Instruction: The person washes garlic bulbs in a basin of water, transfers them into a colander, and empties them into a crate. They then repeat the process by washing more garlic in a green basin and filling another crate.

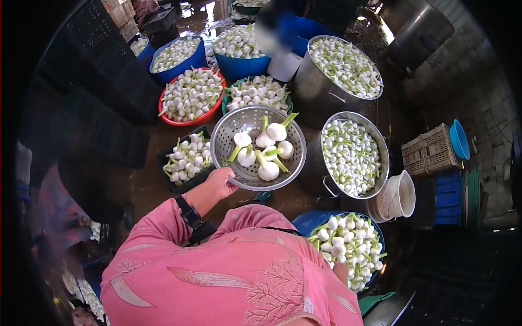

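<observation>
My left hand [220,183] is closed on the rim of a metal colander [223,157], which it holds out in front of me. Inside the colander lie several white garlic bulbs [268,170] with short green stems. Low on the right, my right hand [341,271] is at the near side of a blue tub [304,221] heaped with more garlic bulbs [348,244]. Only a small patch of that hand shows past my pink sleeve, and its fingers are hidden.
Two big metal pots [356,155] [345,65] of garlic stand ahead on the right. A red basin [202,120], blue tubs [239,66] and a dark crate [187,187] hold more. White buckets [405,195] and a beige crate [429,149] are at right; dark stacked crates [98,70] rise at left.
</observation>
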Tool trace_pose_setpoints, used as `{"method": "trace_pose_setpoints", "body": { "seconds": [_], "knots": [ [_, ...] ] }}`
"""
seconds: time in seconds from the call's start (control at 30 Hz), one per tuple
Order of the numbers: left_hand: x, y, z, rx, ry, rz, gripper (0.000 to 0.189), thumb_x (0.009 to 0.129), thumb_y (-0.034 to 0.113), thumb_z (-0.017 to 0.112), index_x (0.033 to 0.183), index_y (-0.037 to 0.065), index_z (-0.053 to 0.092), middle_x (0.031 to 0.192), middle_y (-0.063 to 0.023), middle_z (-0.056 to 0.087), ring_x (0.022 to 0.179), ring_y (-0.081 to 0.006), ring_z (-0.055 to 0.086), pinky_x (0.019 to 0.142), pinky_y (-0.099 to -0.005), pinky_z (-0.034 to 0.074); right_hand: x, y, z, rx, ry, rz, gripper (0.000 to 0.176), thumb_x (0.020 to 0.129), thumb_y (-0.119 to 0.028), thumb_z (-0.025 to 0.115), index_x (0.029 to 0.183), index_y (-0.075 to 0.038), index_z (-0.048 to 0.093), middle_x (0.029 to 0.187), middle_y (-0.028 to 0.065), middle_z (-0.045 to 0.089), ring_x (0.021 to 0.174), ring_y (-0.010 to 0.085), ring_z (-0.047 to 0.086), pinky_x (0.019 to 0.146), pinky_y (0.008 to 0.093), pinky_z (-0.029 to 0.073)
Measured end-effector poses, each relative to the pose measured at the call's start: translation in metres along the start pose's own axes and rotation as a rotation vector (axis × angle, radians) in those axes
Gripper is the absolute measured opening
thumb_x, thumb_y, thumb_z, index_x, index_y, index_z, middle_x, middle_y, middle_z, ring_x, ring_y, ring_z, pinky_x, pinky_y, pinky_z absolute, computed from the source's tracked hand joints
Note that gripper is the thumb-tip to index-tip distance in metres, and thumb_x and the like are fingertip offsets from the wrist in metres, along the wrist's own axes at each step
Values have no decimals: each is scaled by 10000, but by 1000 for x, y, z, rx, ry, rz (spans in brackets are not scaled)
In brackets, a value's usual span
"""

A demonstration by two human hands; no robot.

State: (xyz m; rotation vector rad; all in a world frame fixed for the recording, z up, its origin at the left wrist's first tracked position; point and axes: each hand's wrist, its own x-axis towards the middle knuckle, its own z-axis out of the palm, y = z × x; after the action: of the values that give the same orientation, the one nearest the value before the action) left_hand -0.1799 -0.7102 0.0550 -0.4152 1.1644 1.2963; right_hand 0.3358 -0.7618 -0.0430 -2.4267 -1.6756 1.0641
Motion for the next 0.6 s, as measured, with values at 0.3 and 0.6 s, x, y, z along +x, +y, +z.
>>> {"method": "trace_pose_setpoints", "body": {
  "seconds": [0.3, 0.6],
  "knots": [
    [-117, -18, -104, -180, 275, 187, 276, 625, -5, 386, 898, -6, 427, 823, -95, 518, 670, -203, 545, 558, -292, 485, 56, -42, 55, 380, -406, 395, 128, 780, -132, 407, 795, -34, 488, 559, 84, 457, 415, 171, 462, 322, 290, 380],
    [-118, 1, -179, -328, 355, 290, 342, 619, -15, 366, 959, -42, 397, 897, -141, 508, 796, -260, 546, 703, -351, 492, 64, -193, 69, 657, -451, 182, 90, 754, -184, 500, 775, -98, 515, 573, 25, 451, 454, 136, 426, 425, 303, 409]
  ]
}}
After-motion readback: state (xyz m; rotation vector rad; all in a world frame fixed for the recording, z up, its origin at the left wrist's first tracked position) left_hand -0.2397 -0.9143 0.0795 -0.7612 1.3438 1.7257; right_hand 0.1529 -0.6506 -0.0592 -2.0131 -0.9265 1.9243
